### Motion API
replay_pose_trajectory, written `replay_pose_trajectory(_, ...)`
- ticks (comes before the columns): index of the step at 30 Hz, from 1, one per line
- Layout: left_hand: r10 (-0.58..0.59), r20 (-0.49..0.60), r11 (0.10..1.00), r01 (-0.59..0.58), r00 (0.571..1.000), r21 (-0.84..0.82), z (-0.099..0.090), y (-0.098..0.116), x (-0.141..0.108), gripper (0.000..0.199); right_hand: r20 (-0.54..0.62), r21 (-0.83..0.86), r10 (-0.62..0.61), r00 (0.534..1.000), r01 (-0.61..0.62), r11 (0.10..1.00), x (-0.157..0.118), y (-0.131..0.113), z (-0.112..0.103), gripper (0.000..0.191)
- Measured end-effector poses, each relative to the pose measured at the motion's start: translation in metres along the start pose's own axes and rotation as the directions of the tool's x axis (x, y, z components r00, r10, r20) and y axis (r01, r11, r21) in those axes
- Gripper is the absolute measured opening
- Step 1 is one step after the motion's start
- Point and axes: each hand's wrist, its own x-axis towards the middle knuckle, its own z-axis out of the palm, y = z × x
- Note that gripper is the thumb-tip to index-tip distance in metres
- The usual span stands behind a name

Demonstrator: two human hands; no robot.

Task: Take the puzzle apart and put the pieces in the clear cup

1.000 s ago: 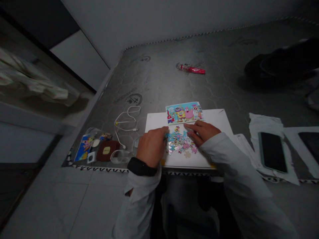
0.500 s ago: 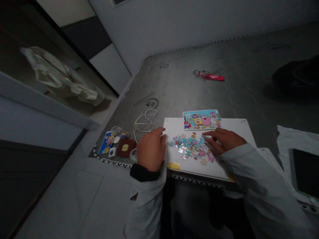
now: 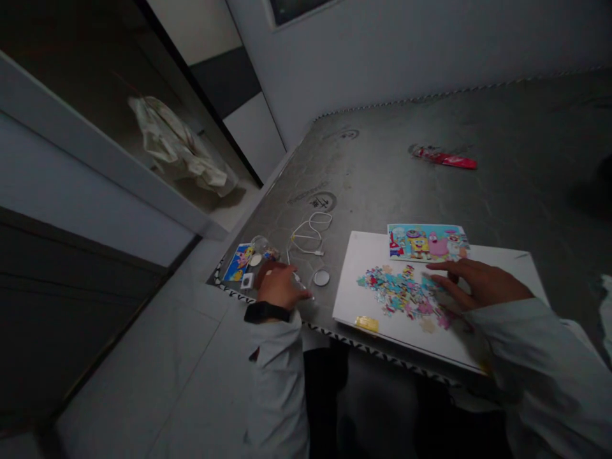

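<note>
My left hand point(image 3: 278, 288), with a black band on the wrist, is over a brown box point(image 3: 262, 274), which it partly covers. Its thumb stands apart from the fingers, and I see nothing held. A clear plastic piece point(image 3: 306, 290) lies by the thumb. Above the right part of a pile of jigsaw pieces point(image 3: 401, 293), my right hand point(image 3: 478, 284) has its index finger stretched out and thumb apart, holding nothing visible. The pile lies on a white board point(image 3: 351, 280). A cartoon picture card point(image 3: 425, 243) rests at the board's back edge.
Left of the board are a round lid point(image 3: 321, 277), a white cable point(image 3: 306, 237), a blue cartoon card point(image 3: 238, 262) and a small white box point(image 3: 247, 280). A red packet point(image 3: 449, 159) lies farther back. The grey surface's patterned edge point(image 3: 377, 352) runs along the front.
My left hand has moved left, from beside the board to the brown box. The view has swung left. My right hand stays over the puzzle pieces, and the round lid has come into sight.
</note>
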Motion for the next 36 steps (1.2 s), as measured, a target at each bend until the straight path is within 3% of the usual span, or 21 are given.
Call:
replay_pose_trajectory(4, -0.061, 0.064, 0.998, 0.062, 0.996, -0.013, 0.006, -0.007, 0.009, 0.050, -0.050, -0.028, -0.011, 0.999, 0.009, 1.000, 0.001, -0.011, -0.001, 0.057)
replay_pose_trajectory(8, -0.091, 0.006, 0.995, 0.091, 0.996, -0.028, 0.000, -0.005, 0.001, 0.045, -0.014, -0.030, -0.068, 0.998, 0.067, 0.997, 0.007, -0.013, 0.001, 0.046)
replay_pose_trajectory(10, -0.078, -0.091, 0.996, 0.074, 0.993, -0.048, -0.010, 0.002, -0.013, 0.041, -0.007, -0.042, -0.120, 0.993, 0.120, 0.992, 0.010, -0.011, 0.002, 0.040)
replay_pose_trajectory(11, -0.056, -0.198, 0.996, 0.042, 0.979, -0.075, -0.017, 0.007, -0.021, 0.040, -0.030, -0.059, -0.149, 0.988, 0.147, 0.987, 0.011, -0.011, 0.003, 0.039)
replay_pose_trajectory(13, 0.017, -0.396, 0.990, -0.071, 0.918, -0.121, -0.028, 0.020, -0.038, 0.041, -0.109, -0.106, -0.212, 0.971, 0.201, 0.974, 0.013, -0.016, 0.003, 0.043)
replay_pose_trajectory(15, 0.075, -0.514, 0.968, -0.186, 0.854, -0.167, -0.036, 0.036, -0.052, 0.045, -0.209, -0.153, -0.263, 0.942, 0.234, 0.960, 0.015, -0.027, 0.001, 0.055)
replay_pose_trajectory(18, 0.258, -0.540, 0.851, -0.453, 0.801, -0.267, -0.035, 0.065, -0.063, 0.047, -0.304, -0.203, -0.311, 0.900, 0.257, 0.945, 0.017, -0.049, -0.005, 0.070)
replay_pose_trajectory(21, 0.440, -0.486, 0.642, -0.643, 0.755, -0.417, -0.027, 0.091, -0.063, 0.049, -0.323, -0.235, -0.410, 0.853, 0.347, 0.908, 0.018, -0.065, -0.009, 0.074)
replay_pose_trajectory(24, 0.548, -0.451, 0.495, -0.707, 0.705, -0.504, -0.018, 0.111, -0.059, 0.051, -0.385, -0.193, -0.362, 0.849, 0.310, 0.931, 0.015, -0.068, -0.010, 0.064)
replay_pose_trajectory(27, 0.596, -0.437, 0.442, -0.730, 0.674, -0.522, -0.011, 0.121, -0.051, 0.058, -0.370, -0.196, -0.313, 0.875, 0.256, 0.947, 0.009, -0.062, -0.013, 0.058)
replay_pose_trajectory(29, 0.595, -0.401, 0.503, -0.711, 0.697, -0.491, -0.007, 0.123, -0.044, 0.065, -0.355, -0.210, -0.211, 0.911, 0.142, 0.967, 0.003, -0.057, -0.017, 0.060)
replay_pose_trajectory(33, 0.422, -0.246, 0.864, -0.469, 0.873, -0.183, 0.003, 0.123, -0.031, 0.051, -0.367, -0.215, -0.018, 0.930, -0.066, 0.974, -0.009, -0.046, -0.030, 0.074)
replay_pose_trajectory(36, 0.306, -0.170, 0.949, -0.314, 0.937, -0.022, 0.011, 0.125, -0.024, 0.044, -0.353, -0.195, 0.082, 0.932, -0.159, 0.968, -0.016, -0.036, -0.037, 0.079)
